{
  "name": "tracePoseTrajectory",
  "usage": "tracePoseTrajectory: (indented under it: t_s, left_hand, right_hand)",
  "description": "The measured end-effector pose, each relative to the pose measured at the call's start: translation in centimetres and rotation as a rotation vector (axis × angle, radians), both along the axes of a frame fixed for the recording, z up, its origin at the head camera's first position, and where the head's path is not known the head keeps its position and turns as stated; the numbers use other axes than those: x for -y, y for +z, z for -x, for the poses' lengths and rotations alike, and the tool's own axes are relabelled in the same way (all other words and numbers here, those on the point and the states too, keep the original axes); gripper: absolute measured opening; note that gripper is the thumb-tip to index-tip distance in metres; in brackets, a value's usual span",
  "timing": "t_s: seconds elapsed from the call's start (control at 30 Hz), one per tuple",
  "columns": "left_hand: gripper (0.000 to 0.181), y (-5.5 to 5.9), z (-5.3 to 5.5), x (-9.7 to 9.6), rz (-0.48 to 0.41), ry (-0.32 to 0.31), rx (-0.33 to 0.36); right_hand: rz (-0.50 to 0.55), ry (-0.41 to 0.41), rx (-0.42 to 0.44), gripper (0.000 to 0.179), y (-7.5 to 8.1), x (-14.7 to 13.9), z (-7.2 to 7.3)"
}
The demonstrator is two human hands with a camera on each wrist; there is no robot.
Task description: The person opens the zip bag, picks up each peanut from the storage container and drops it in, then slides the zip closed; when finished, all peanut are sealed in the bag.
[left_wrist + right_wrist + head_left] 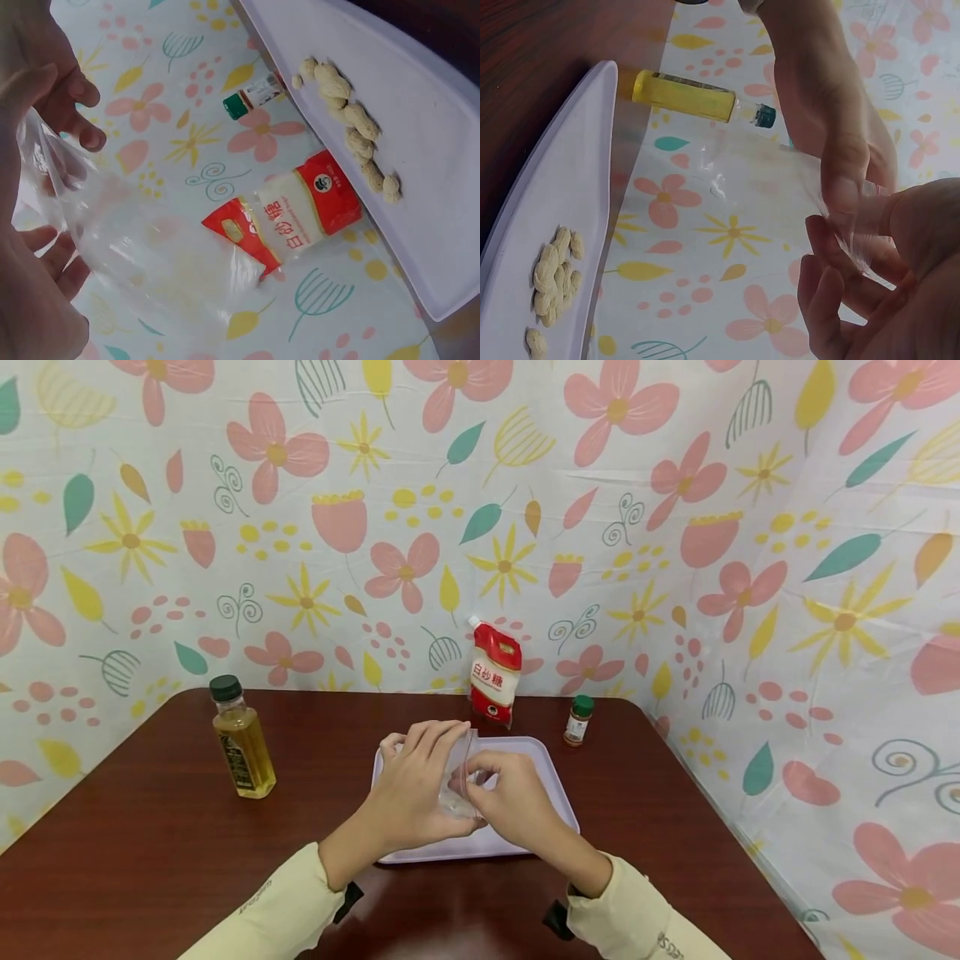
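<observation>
Both hands hold a clear plastic zip bag point(456, 803) by its mouth, over the pale lilac tray point(557, 793). Around one side of the bag's mouth curve the fingers and thumb of my left hand point(408, 789). My right hand point(521, 793) pinches the opposite edge near the zip strip, some fingertips hidden behind the plastic. Below the hands the bag point(169, 240) hangs see-through and shows nothing inside. Several unshelled peanuts point(360, 124) lie in a cluster on the tray, visible in both wrist views but covered by the hands in the head view.
A bottle of yellow oil point(247, 747) with a dark green cap stands on the table's left. Behind the tray are a red-and-white sugar pouch point(495, 672) and, further right, a small green-capped spice jar point(577, 722). A flower-patterned curtain point(420, 568) borders the brown table point(150, 827).
</observation>
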State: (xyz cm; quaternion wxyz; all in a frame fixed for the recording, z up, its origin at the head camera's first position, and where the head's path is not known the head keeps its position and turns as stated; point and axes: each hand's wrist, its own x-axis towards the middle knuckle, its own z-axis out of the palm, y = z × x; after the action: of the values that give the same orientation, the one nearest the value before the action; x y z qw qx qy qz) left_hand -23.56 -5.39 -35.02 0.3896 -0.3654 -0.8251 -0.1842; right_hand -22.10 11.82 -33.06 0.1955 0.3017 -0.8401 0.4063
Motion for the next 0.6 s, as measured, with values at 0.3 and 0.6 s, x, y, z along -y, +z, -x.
tracePoseTrajectory:
  t_s: [0.3, 0.6]
  left_hand:
    - [0.102, 0.1, 0.2, 0.0, 0.025, 0.034, 0.004]
    - [0.083, -0.2, 0.6, 0.0, 0.056, 0.041, -0.012]
  right_hand:
    - [-0.039, 0.077, 0.145, 0.011, 0.0, -0.2, 0.9]
    - [-0.013, 0.087, 0.364, 0.034, 0.0, -0.2, 1.5]
